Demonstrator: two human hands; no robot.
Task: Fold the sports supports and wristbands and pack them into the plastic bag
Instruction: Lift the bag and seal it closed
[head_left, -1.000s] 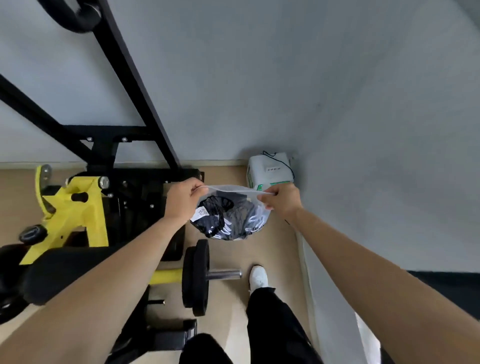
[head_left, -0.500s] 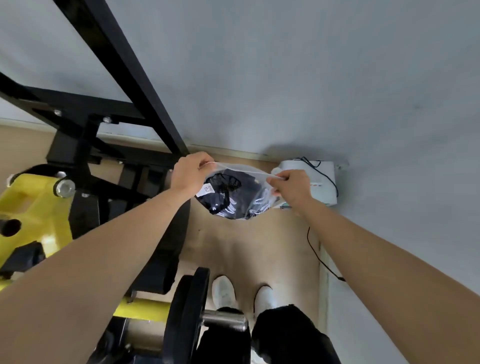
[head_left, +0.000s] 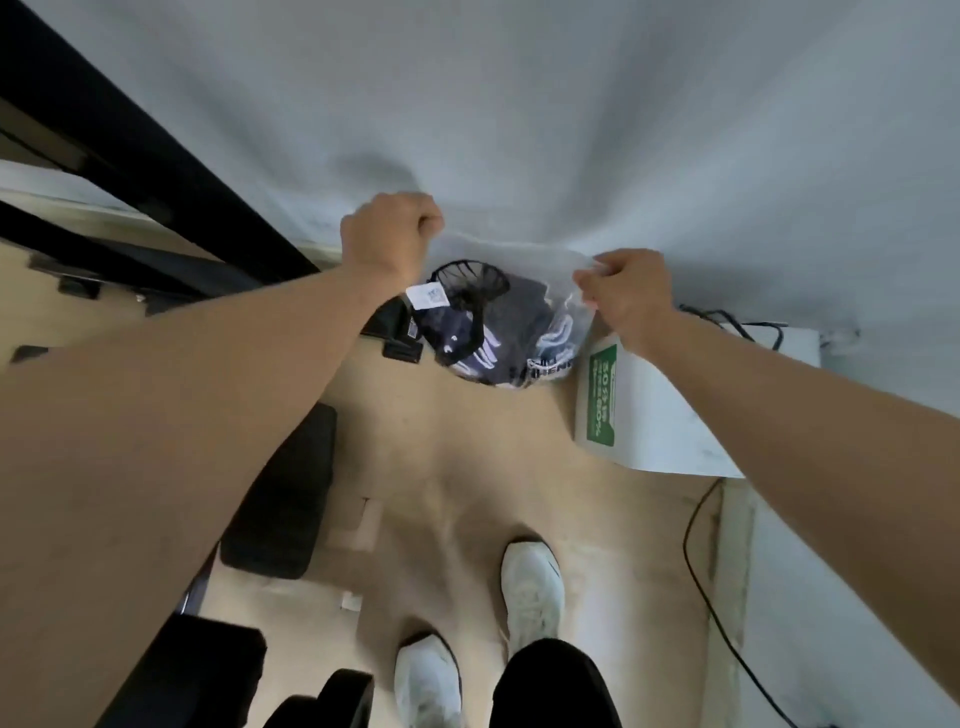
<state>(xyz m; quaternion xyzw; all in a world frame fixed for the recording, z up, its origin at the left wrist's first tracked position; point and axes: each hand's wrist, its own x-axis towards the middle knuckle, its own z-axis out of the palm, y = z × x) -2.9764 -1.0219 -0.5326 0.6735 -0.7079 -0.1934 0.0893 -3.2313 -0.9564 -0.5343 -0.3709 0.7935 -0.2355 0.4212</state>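
Bag (head_left: 514, 291) hangs mid-air over the floor (head_left: 441, 467), supports (head_left: 483, 332) already inside. Left hand (head_left: 387, 236) and right hand (head_left: 626, 293) each pinch a top corner, fingers clamped on film. Light, soft, slippery; grip the rim only.

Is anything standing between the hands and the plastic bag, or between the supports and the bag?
Nothing visible stands in the way. The left hand grips the plastic bag at its top left edge and the right hand pinches the top right edge, both directly. The dark supports lie inside the bag already.
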